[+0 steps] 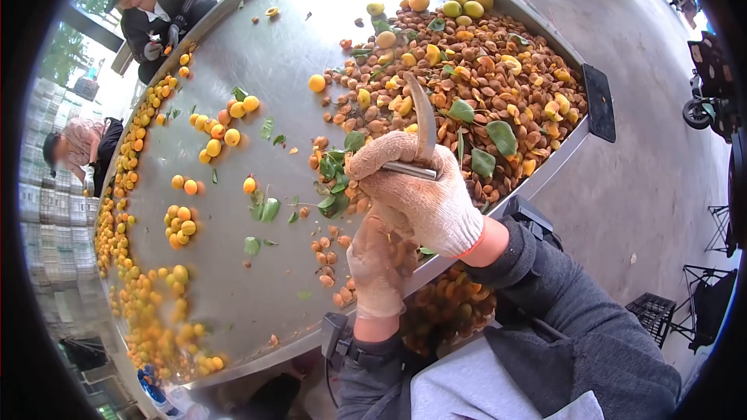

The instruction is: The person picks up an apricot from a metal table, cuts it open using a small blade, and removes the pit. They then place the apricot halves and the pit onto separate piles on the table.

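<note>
My right hand [424,194], in a stained white glove, is closed around the metal handle of a curved knife [424,120], whose blade points up and away. Just below it, partly covered by it, is my gloved left hand [377,264]; its fingertips are hidden and I cannot make out what they hold. Both hands are above the near edge of the metal table [288,264]. Beyond them lies a big heap of brown pits [490,70], mixed with halved fruit and green leaves [502,138].
Yellow-orange apricots [128,163] line the table's left side. A phone [597,103] stands at its right edge. Two people [159,8] [82,144] work along the far left side. More pits [455,303] lie below the near edge. A black crate [652,315] is at right.
</note>
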Motion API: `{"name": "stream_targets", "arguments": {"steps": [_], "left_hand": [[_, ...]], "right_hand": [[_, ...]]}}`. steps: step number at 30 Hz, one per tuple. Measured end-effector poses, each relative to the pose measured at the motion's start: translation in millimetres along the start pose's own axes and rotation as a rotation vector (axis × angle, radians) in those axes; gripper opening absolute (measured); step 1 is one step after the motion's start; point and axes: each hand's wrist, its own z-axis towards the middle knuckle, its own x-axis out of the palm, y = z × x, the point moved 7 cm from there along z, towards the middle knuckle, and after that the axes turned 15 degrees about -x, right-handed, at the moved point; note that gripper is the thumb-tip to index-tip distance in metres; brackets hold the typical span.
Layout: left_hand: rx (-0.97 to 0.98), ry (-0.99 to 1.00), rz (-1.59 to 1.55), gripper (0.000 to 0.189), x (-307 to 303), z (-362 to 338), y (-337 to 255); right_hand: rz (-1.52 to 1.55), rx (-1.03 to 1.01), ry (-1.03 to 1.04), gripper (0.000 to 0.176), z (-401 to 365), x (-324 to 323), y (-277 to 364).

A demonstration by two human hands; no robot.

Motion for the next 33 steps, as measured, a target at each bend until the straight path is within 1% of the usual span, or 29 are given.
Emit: {"name": "stream_targets", "arguments": {"steps": [1, 2, 3, 4, 5, 6, 7, 9, 10, 11, 12, 13, 15, 16, 17, 18, 19, 21, 22, 24, 25, 27, 28, 30, 31, 33], "left_hand": [[-0.001, -0.002, 0.002, 0.055, 0.9, -0.1, -2.3], [0.278, -0.131, 0.421, 0.054, 4.4, -7.7, -22.0], [0.555, -0.258, 0.841, 0.054, 14.6, -19.0, -34.7], [0.553, -0.259, 0.842, 0.054, 10.1, -12.9, -30.4], [0.676, -0.237, 0.815, 0.054, 13.1, -11.0, -34.7], [0.799, -0.211, 0.786, 0.054, 16.4, -14.2, -39.3], [0.799, -0.209, 0.787, 0.054, 14.4, -16.9, -38.9], [0.421, 0.115, 0.444, 0.054, 9.6, -9.5, -23.6], [0.422, 0.115, 0.445, 0.054, 5.3, -8.4, -21.5], [0.294, 0.217, 0.348, 0.053, 3.5, -2.5, -12.5], [0.162, 0.318, 0.25, 0.053, 3.5, 1.2, -4.0], [0.159, 0.318, 0.252, 0.053, 0.6, 1.3, -4.2], [-0.219, 0.256, 0.035, 0.054, -3.9, 6.3, 9.3], [-0.225, 0.258, 0.038, 0.054, 0.4, 8.4, 11.3], [0.136, 0.1, 0.394, 0.054, 4.0, 6.6, -6.6], [0.504, -0.067, 0.74, 0.054, 14.3, -3.4, -22.7], [0.504, -0.065, 0.743, 0.054, 18.5, -0.8, -22.8], [0.933, -0.276, 0.902, 0.034, 28.7, -20.8, -38.3], [0.93, -0.271, 0.904, 0.034, 22.9, -16.0, -33.6], [0.888, -0.068, 0.861, 0.037, 8.1, 0.8, -16.6], [0.887, -0.064, 0.863, 0.037, 5.5, 1.9, -15.5], [0.787, -0.062, 0.815, 0.043, -4.8, 7.3, -12.1], [0.737, -0.063, 0.79, 0.045, -9.2, 9.5, -10.1], [0.647, -0.065, 0.743, 0.051, -15.9, 14.5, -9.7], [0.606, -0.064, 0.722, 0.053, -17.8, 17.1, -10.9], [0.524, -0.056, 0.683, 0.059, -19.1, 22.6, -13.2]], "right_hand": [[-0.059, -0.06, 0.027, 0.016, 0.2, 1.9, 1.7], [0.11, 0.072, -0.036, 0.017, -0.7, -1.1, 0.0], [0.274, 0.132, -0.093, 0.017, 2.7, -7.5, -8.0], [0.342, 0.127, -0.135, 0.018, 5.5, -12.8, -16.8], [0.411, 0.12, -0.176, 0.019, 7.7, -14.4, -21.4], [0.412, 0.119, -0.177, 0.019, 8.0, -14.7, -22.8], [0.429, 0.119, -0.199, 0.019, 7.8, -16.2, -24.0], [0.444, 0.118, -0.219, 0.018, 5.2, -18.3, -23.0], [0.329, 0.138, -0.168, 0.016, 2.9, -13.0, -15.8], [0.214, 0.158, -0.117, 0.013, 1.3, -9.8, -12.5], [0.215, 0.159, -0.121, 0.013, 1.3, -9.4, -13.1], [0.214, 0.186, -0.094, 0.013, 1.4, -6.1, -16.0], [0.213, 0.215, -0.077, 0.013, 1.0, -4.8, -20.3], [0.25, 0.206, -0.106, 0.012, 1.5, -6.6, -21.2], [0.287, 0.2, -0.133, 0.012, 1.4, -7.7, -22.4], [0.292, 0.192, -0.182, 0.016, 2.4, -8.1, -24.7], [0.293, 0.19, -0.184, 0.016, 2.0, -10.8, -24.2], [0.327, 0.211, -0.129, 0.013, -2.1, -13.2, -23.6], [0.326, 0.21, -0.134, 0.013, -3.3, -10.4, -26.6], [-0.108, -0.185, 0.05, 0.014, 1.1, 3.5, -8.2], [-0.05, -0.058, 0.175, 0.017, -2.7, 10.7, -12.9], [-0.066, -0.075, 0.285, 0.014, -8.9, 22.9, -20.4], [-0.065, -0.074, 0.276, 0.014, -12.6, 23.4, -18.9], [-0.224, -0.184, 0.555, 0.018, -24.1, 46.0, -5.7], [-0.347, -0.367, 0.59, 0.028, -38.0, 51.2, -7.8], [-0.48, -0.379, 0.55, 0.028, -40.2, 57.6, -5.9]]}}
